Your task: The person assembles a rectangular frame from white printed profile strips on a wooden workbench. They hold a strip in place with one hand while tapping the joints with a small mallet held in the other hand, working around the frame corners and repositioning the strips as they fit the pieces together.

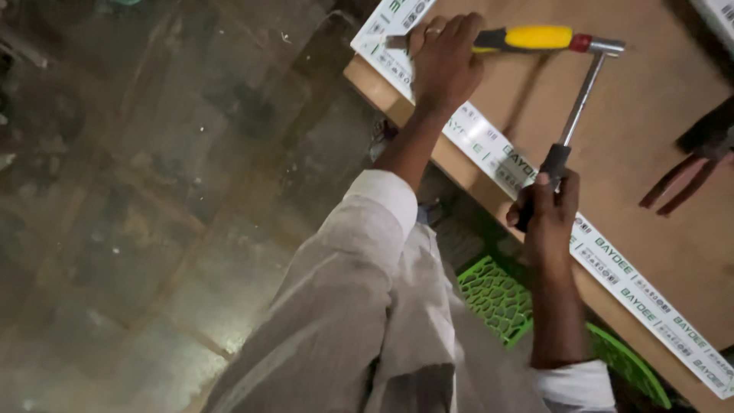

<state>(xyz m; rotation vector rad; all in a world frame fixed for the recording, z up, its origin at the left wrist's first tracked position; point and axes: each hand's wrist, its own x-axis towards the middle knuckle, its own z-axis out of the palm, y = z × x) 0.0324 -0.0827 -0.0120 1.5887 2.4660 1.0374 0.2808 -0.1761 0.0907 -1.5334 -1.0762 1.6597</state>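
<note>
The chisel [527, 38], with its yellow and black handle, lies nearly flat across the top of the frame at about twelve o'clock, its red butt end pointing toward two o'clock and its metal blade end toward eleven. My left hand [446, 57] is wrapped tight around the black front part of that handle, fingers curled over it, holding the tool down against the white edge strip [489, 149] of the wooden board [642, 99]. The hammer [581, 99] meets the red end of the chisel with its steel head; the shaft runs down from there toward five o'clock to the dark grip. My right hand [549, 210] is closed firmly on that dark grip, thumb on top, just over the printed edge strip.

The board fills the upper right, its edge running diagonally from eleven o'clock down to four o'clock. On it, at three o'clock and well apart from both hands, lies a pair of pliers [692, 157] with dark red handles. Below the board's edge, near five o'clock, a green plastic basket [497, 298] with open lattice shows beside my right forearm. My pale sleeves [359, 275] fill the bottom centre, and the dim, glossy floor [138, 191] takes the whole left half.
</note>
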